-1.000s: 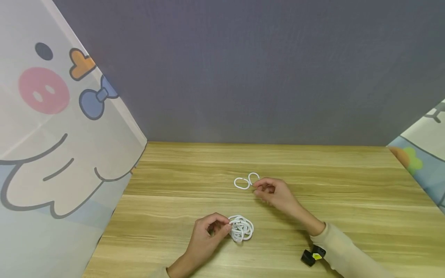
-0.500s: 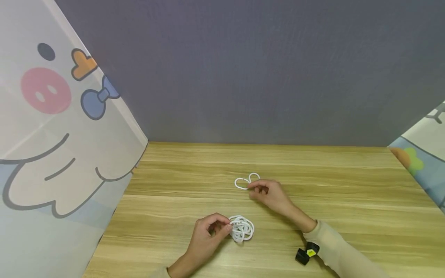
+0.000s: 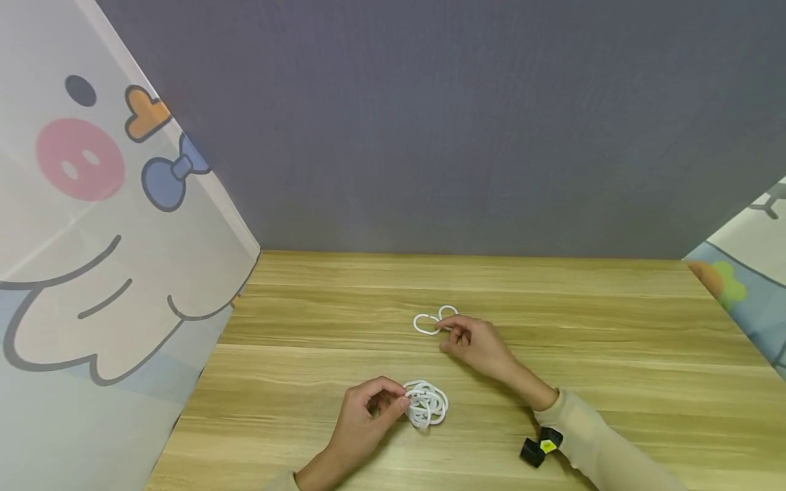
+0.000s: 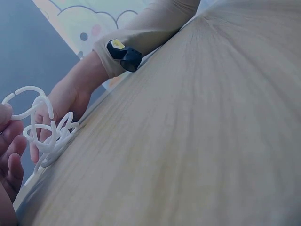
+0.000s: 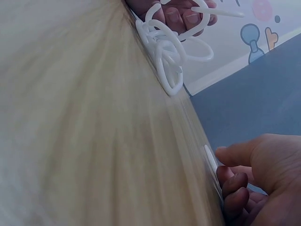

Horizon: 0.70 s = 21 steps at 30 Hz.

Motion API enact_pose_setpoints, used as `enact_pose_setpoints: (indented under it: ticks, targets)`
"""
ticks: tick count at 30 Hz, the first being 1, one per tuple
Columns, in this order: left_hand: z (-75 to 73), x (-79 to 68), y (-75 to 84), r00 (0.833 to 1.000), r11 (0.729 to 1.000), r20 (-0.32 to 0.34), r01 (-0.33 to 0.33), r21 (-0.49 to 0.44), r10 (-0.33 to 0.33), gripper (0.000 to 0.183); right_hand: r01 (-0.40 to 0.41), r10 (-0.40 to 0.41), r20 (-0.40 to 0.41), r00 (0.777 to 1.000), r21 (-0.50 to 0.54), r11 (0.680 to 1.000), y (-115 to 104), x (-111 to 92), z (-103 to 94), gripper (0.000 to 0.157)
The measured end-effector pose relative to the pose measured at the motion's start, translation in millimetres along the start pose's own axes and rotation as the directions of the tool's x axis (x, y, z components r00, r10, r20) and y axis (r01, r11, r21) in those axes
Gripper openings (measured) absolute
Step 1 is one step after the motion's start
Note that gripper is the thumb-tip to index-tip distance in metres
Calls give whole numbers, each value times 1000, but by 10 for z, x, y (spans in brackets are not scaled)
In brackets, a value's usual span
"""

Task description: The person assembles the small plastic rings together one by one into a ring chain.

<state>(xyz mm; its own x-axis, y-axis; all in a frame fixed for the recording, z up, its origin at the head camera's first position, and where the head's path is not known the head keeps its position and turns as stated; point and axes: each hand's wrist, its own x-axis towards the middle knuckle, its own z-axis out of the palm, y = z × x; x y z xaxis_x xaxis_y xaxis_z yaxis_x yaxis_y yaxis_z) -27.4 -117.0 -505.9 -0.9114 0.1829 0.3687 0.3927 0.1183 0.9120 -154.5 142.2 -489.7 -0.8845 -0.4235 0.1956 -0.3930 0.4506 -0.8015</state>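
Note:
In the head view my left hand (image 3: 373, 416) pinches a white plastic ring between thumb and forefinger at the left side of a tangled pile of white rings (image 3: 430, 404). Up close in the left wrist view, the pinched ring (image 4: 29, 88) is an open loop with a gap, raised over other rings. Farther back, two loose oval rings lie flat side by side, a left ring (image 3: 417, 330) and a right ring (image 3: 449, 307). My right hand (image 3: 479, 346) reaches over them, forefinger tip at the left ring's edge, thumb apart from it. Its fingers partly hide the right ring.
The wooden table (image 3: 295, 382) runs back to a grey wall (image 3: 460, 136). A cartoon-printed panel (image 3: 80, 225) stands at the left, another printed panel at the right. A small black camera (image 3: 540, 447) sits on the right sleeve.
My right hand has shifted slightly left, its forefinger moving from the right loose ring to the left one's edge. The left hand and the pile have stayed put.

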Motion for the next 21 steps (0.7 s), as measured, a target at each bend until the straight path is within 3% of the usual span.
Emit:
enact_pose_setpoints:
  ticks: [12,21]
  targets:
    - [1,-1,-1,1000,1000,1,13,5,-13,8,-15,15,28,1000,-28,1000,-41,-4,0,15]
    - [2,-1,-3,1000,1000,1,5,-2,-5,9,7,-4,44,999,-56,998,-35,-22,1,17]
